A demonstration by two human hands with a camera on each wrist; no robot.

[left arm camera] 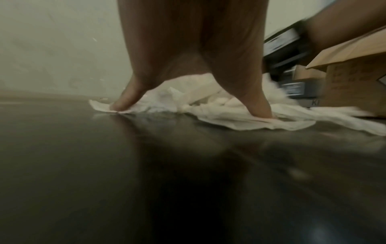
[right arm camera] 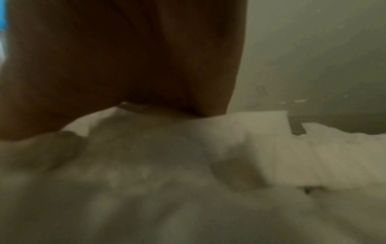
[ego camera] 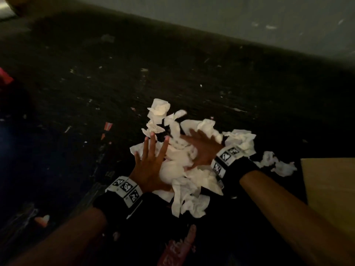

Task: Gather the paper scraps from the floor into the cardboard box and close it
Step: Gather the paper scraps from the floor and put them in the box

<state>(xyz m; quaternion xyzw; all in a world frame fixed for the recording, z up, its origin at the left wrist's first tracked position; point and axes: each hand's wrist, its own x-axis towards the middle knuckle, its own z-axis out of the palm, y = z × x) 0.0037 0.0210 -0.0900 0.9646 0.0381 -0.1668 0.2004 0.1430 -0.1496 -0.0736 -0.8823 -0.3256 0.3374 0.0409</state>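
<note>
Head view — both hands down on a heap of white paper scraps (ego camera: 184, 166) on the dark floor (ego camera: 76, 93), near a pale wall (ego camera: 269, 20). Left hand (ego camera: 151, 166) lies on the heap's left side, fingers straight and spread, palm against the paper; nothing gripped. Right hand (ego camera: 201, 148) lies flat across the heap's upper right, fingers extended toward the left hand, paper bunched between the two. More scraps trail off to the right of the right wrist, reaching toward the cardboard box (ego camera: 330, 189), of which only a tan panel shows at the frame's right edge. Small paper flecks and a few reddish bits dot the floor around the heap.

Left wrist view — two fingertips (left arm camera: 119, 105) of the left hand (left arm camera: 194, 49) press thin paper scraps (left arm camera: 229, 109) onto the glossy floor (left arm camera: 125, 165). Cardboard box (left arm camera: 351, 79) stands just beyond the scraps at right, a flap angled out over them; whether the box already holds paper cannot be told.

Right wrist view — blurred; the right hand (right arm camera: 125, 66) rests palm-down on a mound of paper scraps (right arm camera: 188, 181), with no grip visible.
</note>
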